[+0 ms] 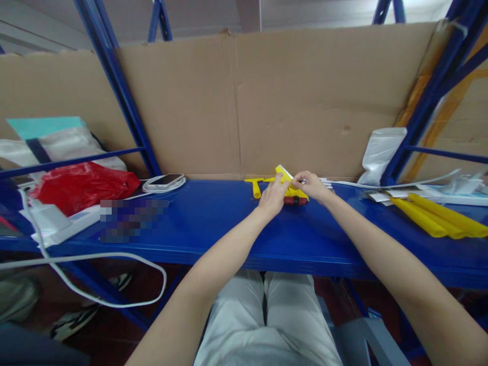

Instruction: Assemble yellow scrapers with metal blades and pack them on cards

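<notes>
Near the back of the blue table, my left hand (pixel 273 196) has its fingers closed on a yellow plastic piece with a white edge (pixel 282 172). Close to its right side is my right hand (pixel 310 186), fingertips pinched together. Something small and dark shows at those fingertips, too small to name. More yellow parts (pixel 296 192) lie beneath and between the hands, partly covered. In front of them rests a red and black handle (pixel 295 201), perhaps of a tool. A yellow T-shaped piece (pixel 256 188) lies just left of my left hand.
Yellow tube-like pieces (pixel 438 216) lie at the right, near a white pouch (pixel 381 152). A phone (pixel 168 179) sits on a coiled white cable at the left, beside a red plastic bag (pixel 86 185). A cardboard wall (pixel 297 101) closes off the back. Blue posts (pixel 125 96) flank the workspace.
</notes>
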A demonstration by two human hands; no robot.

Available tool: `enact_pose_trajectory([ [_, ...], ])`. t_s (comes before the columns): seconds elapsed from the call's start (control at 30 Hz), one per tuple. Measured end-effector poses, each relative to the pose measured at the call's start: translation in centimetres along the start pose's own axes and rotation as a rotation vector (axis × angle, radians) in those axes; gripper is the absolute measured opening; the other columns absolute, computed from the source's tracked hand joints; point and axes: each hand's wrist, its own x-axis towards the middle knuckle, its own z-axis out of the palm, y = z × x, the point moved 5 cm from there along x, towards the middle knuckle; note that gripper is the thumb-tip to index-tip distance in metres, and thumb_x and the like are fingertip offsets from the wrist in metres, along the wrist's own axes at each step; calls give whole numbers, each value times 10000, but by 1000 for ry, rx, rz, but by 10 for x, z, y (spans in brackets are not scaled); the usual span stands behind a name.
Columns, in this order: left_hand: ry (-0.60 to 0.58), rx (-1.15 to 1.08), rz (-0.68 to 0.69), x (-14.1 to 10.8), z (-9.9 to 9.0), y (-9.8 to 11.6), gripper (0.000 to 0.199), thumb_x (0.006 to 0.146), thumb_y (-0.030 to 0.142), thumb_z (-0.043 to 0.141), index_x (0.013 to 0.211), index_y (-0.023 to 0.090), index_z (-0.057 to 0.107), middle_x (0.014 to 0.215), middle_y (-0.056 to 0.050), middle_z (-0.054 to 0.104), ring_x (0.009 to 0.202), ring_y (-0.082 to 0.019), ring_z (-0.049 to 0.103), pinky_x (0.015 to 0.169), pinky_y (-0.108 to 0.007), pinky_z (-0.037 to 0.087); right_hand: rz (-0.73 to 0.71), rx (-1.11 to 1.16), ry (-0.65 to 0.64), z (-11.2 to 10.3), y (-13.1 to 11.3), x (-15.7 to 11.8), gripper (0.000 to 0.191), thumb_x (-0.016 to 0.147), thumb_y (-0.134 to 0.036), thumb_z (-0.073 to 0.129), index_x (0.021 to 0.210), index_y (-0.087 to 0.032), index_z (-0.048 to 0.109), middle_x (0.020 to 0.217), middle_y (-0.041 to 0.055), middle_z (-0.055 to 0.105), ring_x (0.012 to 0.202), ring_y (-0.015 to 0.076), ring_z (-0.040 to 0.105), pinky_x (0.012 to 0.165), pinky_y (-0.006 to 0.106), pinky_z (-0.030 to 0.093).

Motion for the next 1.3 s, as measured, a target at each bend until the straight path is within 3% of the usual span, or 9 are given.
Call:
enact_pose_trajectory([
  [0.13,-2,36,8,0,0,-1,422,865,65,336,1195,240,534,1458,-81,341,1174,-269,502,931,-404,431,-36,-50,-14,-2,-5,-1,101,686,-204,580,588,-186,570,738,32,619,819,180,575,852,338,424],
  [0.3,6,-5,1,1,0,-1,430,865,61,331,1188,250,543,1454,-79,348,1183,-281,500,934,-412,425,138,126,10,3,0,-4,47,672,-190,591,657,-183,546,712,2,592,706,140,548,762,314,454],
  [0.4,13,-31,-9,1,0,-2,413,870,74,342,1180,251,551,1447,-73,361,1194,-277,493,942,-399,418,239,303,32,10,5,-7,114,648,-180,600,705,-190,502,678,-29,540,639,110,513,695,280,457],
  [0.67,36,-58,-24,4,3,-8,395,865,87,354,1168,235,560,1449,-90,356,1173,-278,504,941,-410,415,328,437,55,19,1,-11,149,651,-168,550,758,-207,454,668,-47,527,624,102,525,634,249,450],
  [0.97,46,-34,-35,4,0,-6,390,858,85,362,1156,242,559,1422,-74,387,1166,-260,512,946,-391,428,320,451,48,19,1,-11,177,667,-222,547,799,-213,430,714,-32,545,641,94,552,532,190,389],
  [1.1,35,-37,-30,4,-2,-8,429,836,65,379,1178,255,556,1422,-68,391,1170,-260,516,952,-388,431,281,494,28,19,4,-8,235,656,-251,598,804,-212,420,703,-41,544,581,85,552,537,207,409],
  [1.3,-15,-115,42,2,3,-6,571,793,9,391,1277,286,511,1484,-85,318,1207,-301,503,954,-438,422,282,494,94,14,6,-6,194,679,-199,597,770,-210,427,676,-40,541,573,84,554,569,222,461],
])
